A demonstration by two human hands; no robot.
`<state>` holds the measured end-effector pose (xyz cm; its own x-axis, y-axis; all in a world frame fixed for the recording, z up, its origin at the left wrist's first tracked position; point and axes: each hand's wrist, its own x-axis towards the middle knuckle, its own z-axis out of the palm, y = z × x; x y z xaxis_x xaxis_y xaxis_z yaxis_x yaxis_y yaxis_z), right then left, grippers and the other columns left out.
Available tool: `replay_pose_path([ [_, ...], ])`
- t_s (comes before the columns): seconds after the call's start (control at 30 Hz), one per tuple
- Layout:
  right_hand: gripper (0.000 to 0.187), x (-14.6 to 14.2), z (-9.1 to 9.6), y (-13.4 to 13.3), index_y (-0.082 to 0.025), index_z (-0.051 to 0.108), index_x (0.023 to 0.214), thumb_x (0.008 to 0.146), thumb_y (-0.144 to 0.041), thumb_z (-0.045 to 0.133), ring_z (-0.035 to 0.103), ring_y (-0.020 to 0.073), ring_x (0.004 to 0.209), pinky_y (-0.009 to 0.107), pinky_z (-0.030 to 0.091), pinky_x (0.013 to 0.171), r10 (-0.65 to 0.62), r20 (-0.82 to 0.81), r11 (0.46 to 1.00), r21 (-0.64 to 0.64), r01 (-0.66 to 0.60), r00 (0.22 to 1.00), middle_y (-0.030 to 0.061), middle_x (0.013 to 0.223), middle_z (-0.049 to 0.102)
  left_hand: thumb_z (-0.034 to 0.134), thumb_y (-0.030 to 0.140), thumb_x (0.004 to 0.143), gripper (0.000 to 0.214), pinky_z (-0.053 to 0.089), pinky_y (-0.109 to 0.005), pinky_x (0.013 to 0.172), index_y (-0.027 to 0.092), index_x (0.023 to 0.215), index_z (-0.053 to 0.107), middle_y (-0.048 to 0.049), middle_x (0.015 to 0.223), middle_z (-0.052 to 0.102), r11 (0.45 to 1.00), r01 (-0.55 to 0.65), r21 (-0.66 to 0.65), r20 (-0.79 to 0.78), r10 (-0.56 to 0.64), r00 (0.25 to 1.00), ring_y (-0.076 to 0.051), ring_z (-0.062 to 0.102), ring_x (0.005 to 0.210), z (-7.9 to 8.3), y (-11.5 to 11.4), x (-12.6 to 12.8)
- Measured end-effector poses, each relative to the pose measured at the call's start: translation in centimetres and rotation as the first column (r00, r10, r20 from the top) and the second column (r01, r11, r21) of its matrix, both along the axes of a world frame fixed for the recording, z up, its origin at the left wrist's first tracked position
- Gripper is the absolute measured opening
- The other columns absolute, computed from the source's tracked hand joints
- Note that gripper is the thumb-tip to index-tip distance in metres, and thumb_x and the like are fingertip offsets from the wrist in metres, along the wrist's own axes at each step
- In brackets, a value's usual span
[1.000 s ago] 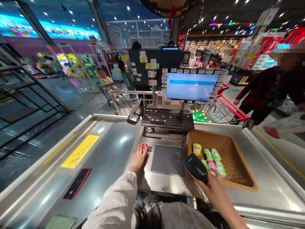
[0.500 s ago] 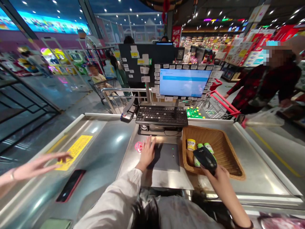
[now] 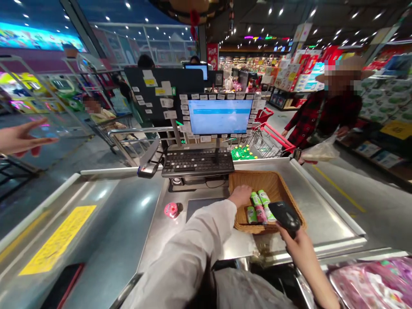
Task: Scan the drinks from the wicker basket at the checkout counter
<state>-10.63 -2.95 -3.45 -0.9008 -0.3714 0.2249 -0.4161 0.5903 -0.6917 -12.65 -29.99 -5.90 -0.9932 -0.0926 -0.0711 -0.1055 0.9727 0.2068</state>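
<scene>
My left hand (image 3: 240, 195), in a white sleeve, reaches over the near side of a wicker basket (image 3: 267, 178) on the steel checkout counter. Its fingers are curled, and what lies under them is hidden. Several green-and-white cylindrical containers (image 3: 257, 198) and a pink-and-white one (image 3: 261, 213) lie in the basket. My right hand (image 3: 292, 249) grips a black handheld barcode scanner (image 3: 285, 216) just above the basket's right corner. A round pink item (image 3: 171, 210) stands on the counter, apart from both hands.
A keyboard (image 3: 198, 162) and monitor (image 3: 219, 116) stand behind the basket. Another person's hand (image 3: 22, 138) reaches in at far left. Beyond the counter, a person in a red plaid shirt (image 3: 325, 116) holds a plastic bag (image 3: 318, 151) near a shopping cart (image 3: 267, 141).
My left hand has moved from above the pink item into the basket. The yellow tub no longer shows. The view has swung left, and the other person's hand has risen.
</scene>
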Motion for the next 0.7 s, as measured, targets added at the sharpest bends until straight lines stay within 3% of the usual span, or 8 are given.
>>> replay_pose_path([
  [0.07, 0.073, 0.1, 0.1, 0.1, -0.016, 0.073, 0.09, 0.081, -0.085, 0.048, 0.061, 0.0216, 0.056, 0.032, 0.049, 0.059, 0.026, 0.039, 1.0, -0.002, -0.026, 0.999, 0.0061, 0.062, 0.068, 0.066, 0.021, 0.093, 0.043, 0.049, -0.042, 0.107, 0.011, 0.134, 0.059, -0.0191, 0.14, 0.06, 0.998, -0.049, -0.035, 0.057, 0.051, 0.997, -0.028, 0.056, 0.133, -1.3, 0.3, -1.0],
  [0.17, 0.073, 0.2, 0.0, 0.3, -0.018, 0.069, 0.082, 0.079, -0.087, 0.047, 0.054, 0.0197, 0.051, 0.031, 0.044, 0.053, 0.021, 0.07, 1.0, 0.013, -0.022, 0.997, 0.003, 0.054, 0.06, 0.066, 0.033, 0.096, 0.043, 0.053, -0.05, 0.104, 0.015, 0.135, 0.058, -0.0148, 0.14, 0.059, 0.988, -0.132, -0.083, 0.107, 0.14, 0.984, -0.028, 0.059, 0.126, -3.0, 0.6, -1.7],
  [0.37, 0.072, 0.5, 0.6, 0.6, -0.019, 0.067, 0.076, 0.078, -0.088, 0.047, 0.052, 0.0187, 0.051, 0.031, 0.043, 0.054, 0.013, 0.07, 1.0, -0.005, -0.013, 0.997, 0.0027, 0.054, 0.059, 0.065, 0.04, 0.097, 0.041, 0.057, -0.047, 0.095, 0.017, 0.131, 0.06, -0.0108, 0.131, 0.062, 0.97, -0.217, -0.107, 0.135, 0.23, 0.964, -0.024, 0.064, 0.114, -4.7, 0.9, -2.6],
  [0.57, 0.07, 0.6, 0.9, 1.0, -0.017, 0.069, 0.079, 0.079, -0.085, 0.05, 0.055, 0.0186, 0.053, 0.03, 0.047, 0.055, 0.018, 0.082, 0.999, -0.028, -0.016, 0.997, 0.0047, 0.059, 0.065, 0.069, 0.034, 0.094, 0.041, 0.056, -0.048, 0.096, 0.015, 0.129, 0.06, -0.012, 0.127, 0.064, 0.973, -0.229, -0.025, 0.11, 0.23, 0.967, -0.025, 0.065, 0.112, -3.4, 1.1, -2.3],
  [0.7, 0.069, 0.5, 0.9, 1.0, -0.017, 0.07, 0.079, 0.079, -0.083, 0.053, 0.058, 0.0193, 0.055, 0.03, 0.048, 0.055, 0.029, 0.088, 0.998, -0.058, -0.024, 0.996, 0.0049, 0.058, 0.065, 0.082, 0.019, 0.076, 0.069, 0.051, -0.043, 0.102, 0.014, 0.136, 0.048, -0.0161, 0.127, 0.062, 0.986, -0.136, 0.092, -0.021, 0.138, 0.99, -0.028, 0.063, 0.118, -0.5, 1.0, -0.6],
])
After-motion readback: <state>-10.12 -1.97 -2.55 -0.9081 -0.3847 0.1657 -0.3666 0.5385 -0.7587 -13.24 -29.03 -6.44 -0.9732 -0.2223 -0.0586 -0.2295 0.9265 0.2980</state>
